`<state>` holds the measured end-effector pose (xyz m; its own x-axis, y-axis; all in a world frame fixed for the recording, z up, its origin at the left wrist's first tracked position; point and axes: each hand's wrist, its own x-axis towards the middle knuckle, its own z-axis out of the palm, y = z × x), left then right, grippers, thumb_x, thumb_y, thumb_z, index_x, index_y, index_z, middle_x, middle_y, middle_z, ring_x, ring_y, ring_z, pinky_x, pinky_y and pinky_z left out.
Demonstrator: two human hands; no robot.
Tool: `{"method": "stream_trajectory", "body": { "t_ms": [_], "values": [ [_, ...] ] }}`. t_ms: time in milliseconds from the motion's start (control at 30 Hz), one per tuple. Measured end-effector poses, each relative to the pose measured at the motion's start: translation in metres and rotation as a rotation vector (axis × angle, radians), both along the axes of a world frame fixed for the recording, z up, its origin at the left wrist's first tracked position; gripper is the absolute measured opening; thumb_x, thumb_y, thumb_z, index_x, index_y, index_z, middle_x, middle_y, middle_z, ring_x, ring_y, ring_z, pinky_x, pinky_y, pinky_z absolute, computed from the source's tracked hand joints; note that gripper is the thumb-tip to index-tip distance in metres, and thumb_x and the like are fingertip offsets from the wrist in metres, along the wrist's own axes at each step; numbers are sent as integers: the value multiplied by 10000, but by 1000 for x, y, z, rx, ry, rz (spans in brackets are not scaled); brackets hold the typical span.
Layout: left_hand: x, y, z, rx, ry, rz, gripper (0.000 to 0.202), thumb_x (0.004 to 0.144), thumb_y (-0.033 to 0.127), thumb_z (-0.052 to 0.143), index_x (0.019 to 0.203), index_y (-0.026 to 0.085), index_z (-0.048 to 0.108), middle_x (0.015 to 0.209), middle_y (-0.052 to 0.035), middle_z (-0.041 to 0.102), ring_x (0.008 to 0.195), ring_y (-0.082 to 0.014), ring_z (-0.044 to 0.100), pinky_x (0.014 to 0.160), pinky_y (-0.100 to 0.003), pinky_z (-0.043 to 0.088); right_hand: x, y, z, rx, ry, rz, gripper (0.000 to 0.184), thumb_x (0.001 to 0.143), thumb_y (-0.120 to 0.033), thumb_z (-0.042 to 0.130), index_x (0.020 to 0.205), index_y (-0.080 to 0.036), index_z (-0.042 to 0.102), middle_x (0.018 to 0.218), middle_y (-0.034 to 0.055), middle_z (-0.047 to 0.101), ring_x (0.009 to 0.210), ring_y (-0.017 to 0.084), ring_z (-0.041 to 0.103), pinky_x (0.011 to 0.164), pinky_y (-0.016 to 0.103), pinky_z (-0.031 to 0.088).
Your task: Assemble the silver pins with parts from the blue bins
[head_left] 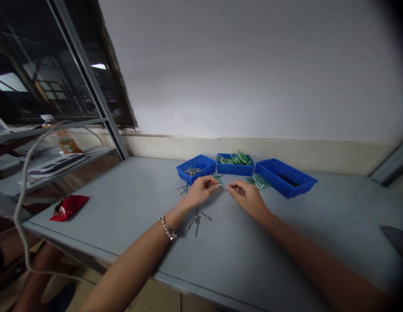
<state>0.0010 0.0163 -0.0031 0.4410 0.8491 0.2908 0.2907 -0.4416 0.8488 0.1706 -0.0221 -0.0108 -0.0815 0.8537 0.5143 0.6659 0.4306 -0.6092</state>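
Observation:
My left hand (203, 190) and my right hand (248, 197) meet over the table, fingertips pinched close together. A thin, pale metal piece spans the small gap between them; it looks like a blind rivet (222, 185), though most of it is covered by fingers. Several loose blind rivets (197, 224) lie below my left hand, and a few more (184, 189) lie left of it. Just behind the hands stands a blue bin (184, 175) of metal rivets. Beside my right hand, a flat green-and-white piece (258, 181) lies on the table.
A middle blue bin (235, 169) holds green pieces; a right-hand blue bin (275, 181) holds small dark parts. A red packet (69, 207) lies at the table's left. A power strip (58, 165) and bottle (69, 145) stand on the shelf, with a white cable (23, 190) hanging down.

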Motion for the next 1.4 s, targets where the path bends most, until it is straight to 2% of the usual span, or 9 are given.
{"method": "stream_trajectory", "body": {
  "t_ms": [267, 433, 533, 833, 1000, 1100, 1200, 1300, 1400],
  "values": [
    [1, -3, 1, -17, 26, -7, 198, 726, 322, 547, 792, 136, 567, 747, -42, 554, 586, -89, 420, 553, -240, 349, 0, 0, -3, 81, -17, 8, 195, 775, -294, 463, 700, -164, 587, 568, 1, 538, 497, 106, 437, 474, 220, 329],
    [1, -8, 8, -99, 62, -30, 298, 795, 374, 430, 677, 134, 561, 565, -13, 479, 514, -88, 366, 490, -243, 306, 1, -1, -1, 124, -30, 31, 200, 786, -287, 451, 705, -170, 592, 592, 9, 550, 521, 114, 448, 501, 229, 347],
    [1, -9, 9, -104, 35, -28, 282, 788, 361, 445, 657, 137, 554, 522, 3, 450, 494, -85, 343, 475, -242, 283, 0, -1, -1, 124, -20, 23, 188, 774, -301, 469, 728, -175, 602, 617, 15, 573, 524, 117, 450, 510, 235, 363],
    [1, -6, 6, -61, 22, 4, 210, 747, 330, 512, 722, 128, 565, 605, -4, 495, 532, -80, 366, 495, -220, 288, 2, 1, -3, 25, 48, -13, 286, 805, -344, 405, 640, -167, 557, 560, 8, 536, 482, 113, 441, 455, 227, 332],
    [2, -5, 3, -16, 50, -6, 249, 775, 342, 468, 719, 120, 568, 628, -19, 518, 551, -84, 396, 525, -225, 314, -2, 5, -4, 41, 13, -22, 235, 791, -323, 428, 667, -168, 555, 566, 9, 544, 520, 129, 483, 504, 240, 369],
    [-1, -2, 4, 107, 106, 68, 218, 774, 320, 471, 735, 132, 572, 659, -30, 549, 572, -96, 425, 544, -231, 334, 9, 0, 7, 37, -84, -37, 177, 774, -303, 454, 794, -171, 571, 706, 36, 600, 588, 142, 529, 583, 269, 412],
    [-8, 0, 13, 306, 186, 242, 172, 771, 283, 471, 763, 147, 577, 695, -36, 575, 583, -106, 449, 576, -239, 354, 49, -23, 22, 68, -220, -194, 265, 744, -325, 487, 966, -191, 543, 925, 84, 595, 716, 184, 572, 657, 329, 427],
    [-21, 7, 24, 483, 244, 418, 181, 784, 285, 449, 793, 157, 577, 731, -34, 591, 602, -117, 480, 618, -248, 372, 107, -67, 25, 68, -316, -593, 318, 731, -387, 481, 1001, -224, 522, 953, 108, 587, 783, 248, 586, 616, 385, 424],
    [-36, 17, 30, 577, 300, 605, 213, 794, 307, 426, 816, 157, 574, 742, -35, 590, 621, -131, 505, 642, -254, 379, 162, -112, 9, -26, -435, -981, 266, 715, -452, 473, 902, -276, 541, 869, 157, 593, 749, 326, 587, 476, 419, 364]
  ]
}}
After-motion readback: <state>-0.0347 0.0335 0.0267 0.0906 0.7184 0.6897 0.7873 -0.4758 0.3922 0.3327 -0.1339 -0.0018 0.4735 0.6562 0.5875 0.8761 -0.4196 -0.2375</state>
